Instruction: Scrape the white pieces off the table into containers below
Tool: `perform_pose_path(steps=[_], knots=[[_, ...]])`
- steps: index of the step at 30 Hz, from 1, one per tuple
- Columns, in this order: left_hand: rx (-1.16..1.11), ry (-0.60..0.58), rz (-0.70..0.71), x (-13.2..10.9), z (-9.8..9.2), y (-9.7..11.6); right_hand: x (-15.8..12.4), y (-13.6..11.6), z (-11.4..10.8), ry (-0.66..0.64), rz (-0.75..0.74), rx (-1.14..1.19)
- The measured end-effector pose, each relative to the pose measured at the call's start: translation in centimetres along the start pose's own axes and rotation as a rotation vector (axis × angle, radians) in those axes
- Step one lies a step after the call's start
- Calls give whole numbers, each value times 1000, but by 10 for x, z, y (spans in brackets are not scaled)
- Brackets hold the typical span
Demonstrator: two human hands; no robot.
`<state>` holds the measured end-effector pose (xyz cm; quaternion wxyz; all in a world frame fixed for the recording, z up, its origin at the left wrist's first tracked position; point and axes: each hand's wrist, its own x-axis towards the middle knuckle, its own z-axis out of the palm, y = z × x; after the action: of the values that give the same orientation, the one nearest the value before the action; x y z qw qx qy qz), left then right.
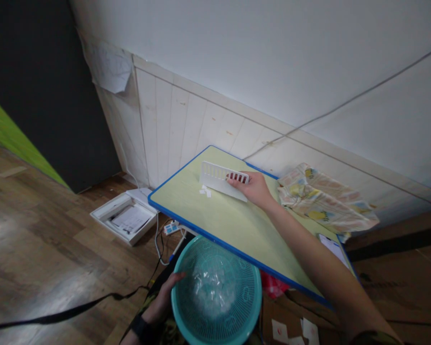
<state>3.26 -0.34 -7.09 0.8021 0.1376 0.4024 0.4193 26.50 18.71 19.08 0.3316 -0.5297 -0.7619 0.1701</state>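
Observation:
My right hand (253, 188) is closed around the right end of a white slotted plastic panel (219, 178), which stands on its long edge on the yellow-green tabletop (233, 221). Several small white scraps (205, 191) lie on the table at the panel's left end. Below the table's front edge, my left hand (167, 292) grips the rim of a teal plastic basket (216, 239). Inside the basket are clear, shiny pieces, perhaps plastic bags (213, 287). The fingers of my left hand are partly hidden behind the basket's wall.
A patterned cloth (326, 203) and a phone-like device (333, 248) lie at the table's right. On the floor to the left sit an open white box (124, 218) and a power strip (172, 227) with cables. A white wall (201, 110) stands behind the table.

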Motion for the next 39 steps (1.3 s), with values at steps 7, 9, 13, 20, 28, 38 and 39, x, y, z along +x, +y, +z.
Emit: perform_pose_path(steps=[7, 9, 13, 20, 28, 38, 39], knots=[[-101, 180, -91, -28, 21, 29, -41, -5, 1, 39, -14, 69], [-87, 239, -60, -39, 27, 46, -51, -3, 4, 103, -30, 87], [-84, 368, 33, -54, 34, 77, -67, 2, 8, 113, -92, 75], [-56, 381, 102, -63, 36, 98, -76, 4, -2, 124, -122, 125], [-19, 363, 122, -67, 42, 99, -81, 16, 1, 180, -174, 131], [29, 333, 161, -68, 50, 92, -94, 14, 5, 139, -340, 97], [31, 332, 153, -68, 51, 92, -97, 13, 7, 105, -386, 85]])
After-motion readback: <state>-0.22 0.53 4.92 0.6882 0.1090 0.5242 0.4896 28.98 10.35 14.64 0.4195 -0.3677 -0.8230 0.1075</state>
